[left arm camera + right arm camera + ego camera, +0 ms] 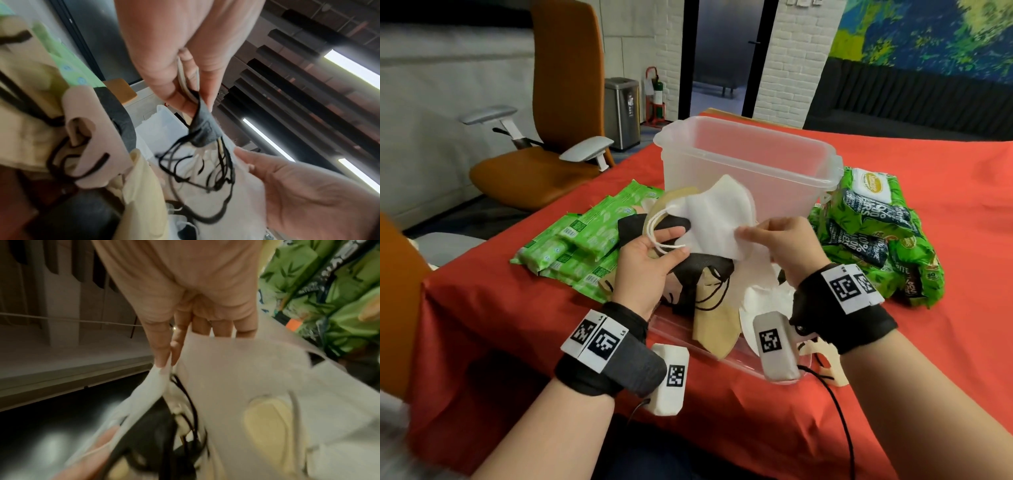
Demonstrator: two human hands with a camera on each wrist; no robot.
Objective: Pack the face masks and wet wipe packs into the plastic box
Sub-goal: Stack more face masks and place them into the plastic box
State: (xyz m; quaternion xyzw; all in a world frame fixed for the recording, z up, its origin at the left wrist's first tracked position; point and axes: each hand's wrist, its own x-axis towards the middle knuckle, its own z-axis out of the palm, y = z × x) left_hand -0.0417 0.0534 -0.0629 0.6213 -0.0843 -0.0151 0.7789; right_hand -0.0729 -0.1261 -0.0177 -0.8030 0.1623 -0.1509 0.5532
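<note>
Nearest, loose beige, black and white masks lie unpacked on a clear lid. The left hand grips a bunch of mixed masks; the right hand pinches the white folded mask. Beyond, the translucent plastic box looks empty, green wipe packs untouched beside it

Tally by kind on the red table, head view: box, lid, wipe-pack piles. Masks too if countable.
Plastic box: 1
Clear lid: 1
Wet wipe pack piles: 2, light green pile left of the box, dark green pile right of it
Face masks: overlapping, cannot count; white, black and beige show
Total: 4, masks left out
</note>
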